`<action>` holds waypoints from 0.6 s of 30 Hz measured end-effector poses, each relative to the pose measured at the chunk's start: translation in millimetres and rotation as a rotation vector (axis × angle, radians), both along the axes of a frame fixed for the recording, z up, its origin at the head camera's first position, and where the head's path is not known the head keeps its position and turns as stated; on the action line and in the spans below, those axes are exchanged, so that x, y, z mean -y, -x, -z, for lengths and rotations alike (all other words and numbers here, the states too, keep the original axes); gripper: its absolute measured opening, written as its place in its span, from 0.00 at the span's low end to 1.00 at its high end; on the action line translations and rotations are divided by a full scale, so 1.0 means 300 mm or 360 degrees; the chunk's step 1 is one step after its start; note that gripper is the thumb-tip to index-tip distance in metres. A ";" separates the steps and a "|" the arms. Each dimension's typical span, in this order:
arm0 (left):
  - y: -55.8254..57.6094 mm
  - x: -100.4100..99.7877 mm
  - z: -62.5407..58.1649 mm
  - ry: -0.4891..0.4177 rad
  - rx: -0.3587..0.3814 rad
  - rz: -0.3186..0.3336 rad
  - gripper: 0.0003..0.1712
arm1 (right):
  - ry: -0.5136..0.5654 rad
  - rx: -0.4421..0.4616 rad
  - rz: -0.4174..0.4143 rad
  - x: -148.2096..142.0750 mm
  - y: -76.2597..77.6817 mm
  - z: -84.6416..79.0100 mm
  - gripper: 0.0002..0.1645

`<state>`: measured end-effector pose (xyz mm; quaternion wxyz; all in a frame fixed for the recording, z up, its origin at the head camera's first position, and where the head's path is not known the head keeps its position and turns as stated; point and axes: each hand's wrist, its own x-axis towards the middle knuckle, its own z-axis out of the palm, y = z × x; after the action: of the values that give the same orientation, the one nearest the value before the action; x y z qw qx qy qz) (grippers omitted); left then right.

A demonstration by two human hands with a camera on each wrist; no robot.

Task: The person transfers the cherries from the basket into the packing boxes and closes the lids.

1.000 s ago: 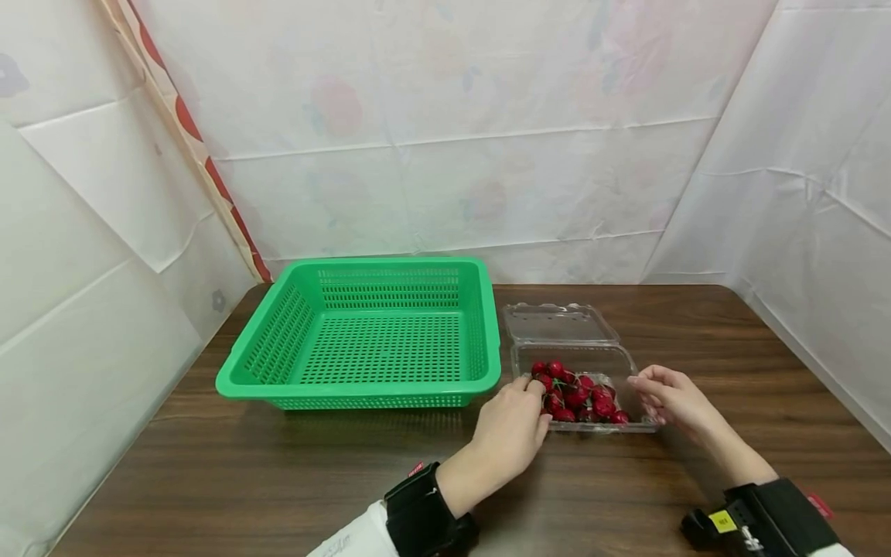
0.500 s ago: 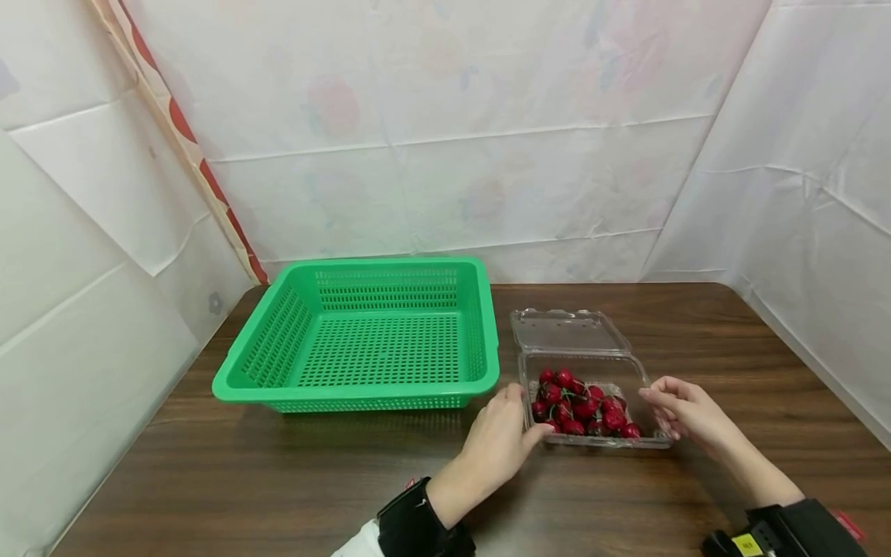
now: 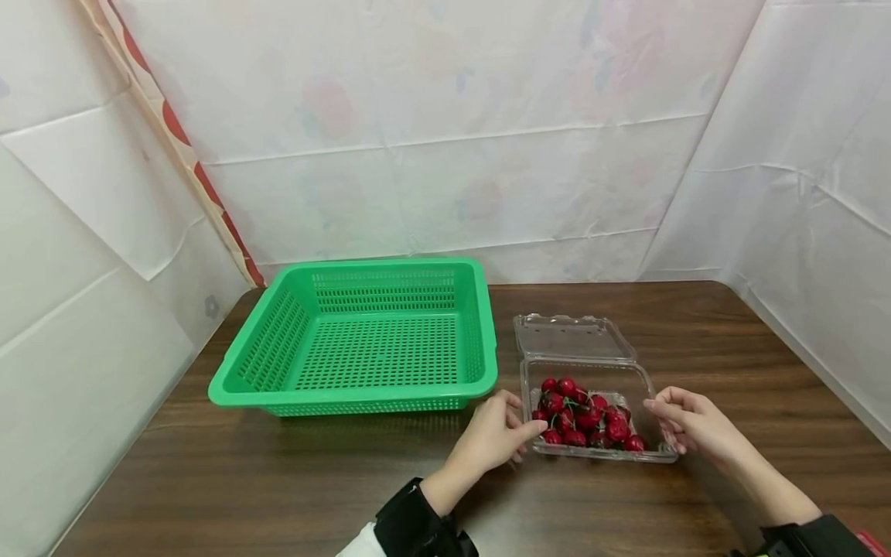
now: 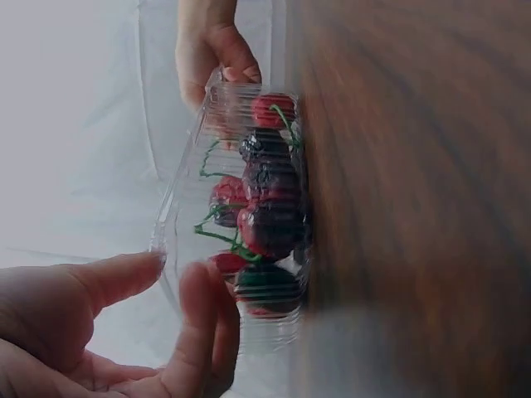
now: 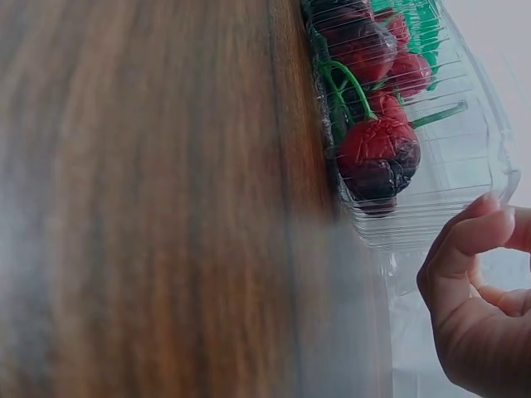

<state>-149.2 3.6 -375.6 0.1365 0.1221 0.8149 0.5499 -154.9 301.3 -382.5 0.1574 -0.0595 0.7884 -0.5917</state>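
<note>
A clear plastic clamshell box [image 3: 585, 370] lies on the table with its lid [image 3: 572, 338] folded back. Dark red cherries [image 3: 588, 418] with green stems fill the front of it. At the box's right side, my right hand [image 3: 696, 422] pinches the rim between thumb and fingertips, as the right wrist view also shows. My left hand [image 3: 487, 437] is at the left front corner, thumb near the rim and fingers loosely bent, with a gap between thumb and fingers in the left wrist view. Whether the left thumb touches the plastic, I cannot tell.
A green perforated basket [image 3: 386, 352] stands left of the box, with no contents visible inside. Brown wood-grain table [image 3: 292, 480] extends in front of both. White sheeting [image 3: 418, 139] encloses the back and sides.
The clamshell box has slid toward the person and slightly right with the cherries in it. The left hand's fingers have drawn away from its left side; the right hand has stayed at the right rim.
</note>
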 end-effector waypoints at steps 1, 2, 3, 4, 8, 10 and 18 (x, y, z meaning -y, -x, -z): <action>0.003 -0.001 0.004 -0.0071 0.0046 0.0002 0.21 | 0.0006 -0.0005 -0.0005 0.001 -0.002 0.000 0.16; 0.005 -0.004 0.009 -0.0138 0.0079 0.0002 0.19 | 0.0017 -0.0010 -0.0013 0.001 -0.003 0.001 0.15; 0.006 -0.006 0.014 -0.0209 0.0119 -0.0003 0.18 | 0.0027 -0.0011 -0.0018 0.001 -0.004 0.002 0.15; 0.007 -0.009 0.018 -0.0270 0.0152 -0.0009 0.17 | 0.0035 -0.0009 -0.0022 0.001 -0.005 0.002 0.15; 0.011 -0.018 0.027 -0.0482 0.0267 -0.0031 0.14 | 0.0067 -0.0004 -0.0032 -0.003 -0.009 0.003 0.14; 0.014 -0.020 0.029 -0.0555 0.0308 -0.0035 0.13 | 0.0078 -0.0001 -0.0038 -0.006 -0.010 0.002 0.14; 0.013 -0.009 0.031 -0.0703 0.0416 -0.0042 0.13 | 0.0062 0.0047 -0.0088 -0.008 -0.004 0.002 0.14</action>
<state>-153.2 6.2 -384.9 0.2034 0.0663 0.6519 0.7275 -153.7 303.6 -383.2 0.1842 -0.0757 0.7723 -0.6032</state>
